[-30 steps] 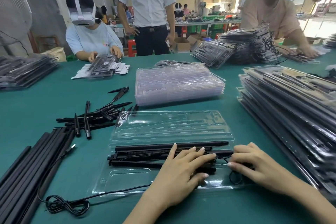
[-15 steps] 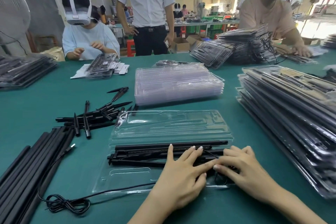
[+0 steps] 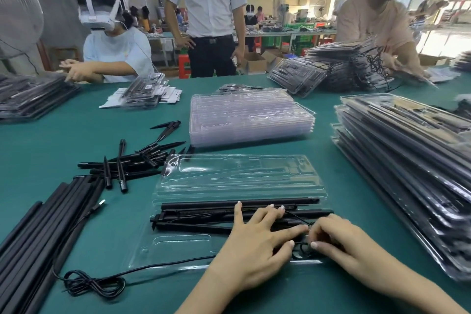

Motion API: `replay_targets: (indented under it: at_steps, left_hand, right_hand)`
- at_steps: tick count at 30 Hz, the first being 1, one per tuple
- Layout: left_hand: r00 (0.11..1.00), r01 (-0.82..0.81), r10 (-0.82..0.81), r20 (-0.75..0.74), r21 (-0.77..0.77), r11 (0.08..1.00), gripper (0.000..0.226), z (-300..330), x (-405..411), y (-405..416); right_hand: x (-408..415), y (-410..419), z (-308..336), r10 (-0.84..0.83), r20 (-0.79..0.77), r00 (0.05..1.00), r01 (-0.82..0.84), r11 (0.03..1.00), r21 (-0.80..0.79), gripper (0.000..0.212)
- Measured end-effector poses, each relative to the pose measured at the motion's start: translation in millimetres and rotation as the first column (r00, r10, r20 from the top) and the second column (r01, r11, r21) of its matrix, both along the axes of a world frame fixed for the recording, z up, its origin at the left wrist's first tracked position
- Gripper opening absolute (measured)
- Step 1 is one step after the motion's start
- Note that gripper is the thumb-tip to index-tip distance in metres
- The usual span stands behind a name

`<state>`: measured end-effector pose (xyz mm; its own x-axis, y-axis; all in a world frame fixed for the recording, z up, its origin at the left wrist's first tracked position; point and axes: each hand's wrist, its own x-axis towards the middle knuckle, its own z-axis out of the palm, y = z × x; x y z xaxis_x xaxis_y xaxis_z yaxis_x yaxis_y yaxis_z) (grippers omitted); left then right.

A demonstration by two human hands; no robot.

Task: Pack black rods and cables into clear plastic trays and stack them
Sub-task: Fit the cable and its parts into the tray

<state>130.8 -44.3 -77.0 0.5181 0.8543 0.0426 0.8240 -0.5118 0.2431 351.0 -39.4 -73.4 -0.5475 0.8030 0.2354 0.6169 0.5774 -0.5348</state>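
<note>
An open clear plastic tray lies before me on the green table, its lid half folded back. Black rods lie across the tray's near half. My left hand presses flat on the rods with spread fingers. My right hand has its fingers curled over a coiled black cable at the tray's right end, pinching it. A second cable lies bundled at the near left, its lead running under the tray.
Long black rods lie at the left, short black spikes behind them. A stack of empty trays sits ahead. Filled trays are piled at the right. Other people work at the far side.
My right hand has slid left to the tray's right end and curled over the cable. My left hand has stayed on the rods.
</note>
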Motion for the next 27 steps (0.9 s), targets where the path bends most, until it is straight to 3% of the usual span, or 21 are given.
replay_targets:
  at_steps: [3, 8, 12, 15, 18, 21, 23, 25, 27]
  left_hand:
    - [1.000, 0.008, -0.008, 0.001, 0.000, 1.000, 0.044, 0, 1, 1]
    - [0.998, 0.045, -0.047, -0.051, -0.026, 0.999, 0.048, -2, -2, 2]
    - [0.996, 0.071, -0.071, -0.062, -0.007, 0.997, 0.047, 1, -2, 2]
    - [0.994, 0.078, -0.076, -0.077, 0.022, 0.997, 0.048, 2, -1, 0]
    - [0.991, 0.086, -0.080, -0.107, 0.047, 0.995, 0.048, 0, 1, -5]
    - [0.994, 0.085, -0.085, -0.071, -0.001, 0.996, 0.050, -3, 2, -8]
    - [0.996, 0.082, -0.083, -0.029, -0.044, 0.996, 0.050, -3, 1, -8]
    - [0.996, 0.086, -0.088, -0.019, -0.064, 0.994, 0.050, -3, 2, -8]
    - [0.994, 0.099, -0.102, -0.030, -0.072, 0.992, 0.049, -2, 2, -8]
  right_hand:
    - [-4, -1, 6, 0.002, -0.097, 0.995, -0.010, 0.996, -0.087, 0.020]
    - [-10, 0, 13, -0.041, -0.165, 0.986, 0.009, 0.981, -0.191, 0.017]
    - [-16, -4, 10, -0.269, -0.104, 0.958, 0.262, 0.962, -0.075, 0.034]
    - [-21, -7, 11, -0.384, -0.100, 0.918, 0.375, 0.922, -0.099, 0.040]
    - [-21, -8, 9, -0.453, -0.037, 0.891, 0.454, 0.891, 0.019, 0.037]
    - [-23, -18, 0, -0.441, 0.033, 0.897, 0.423, 0.876, 0.234, 0.033]
    - [-24, -26, -5, -0.416, 0.017, 0.909, 0.379, 0.845, 0.378, 0.046]
    - [-23, -28, -10, -0.373, 0.014, 0.928, 0.332, 0.841, 0.427, 0.062]
    - [-20, -28, -11, -0.335, 0.026, 0.942, 0.287, 0.843, 0.454, 0.063]
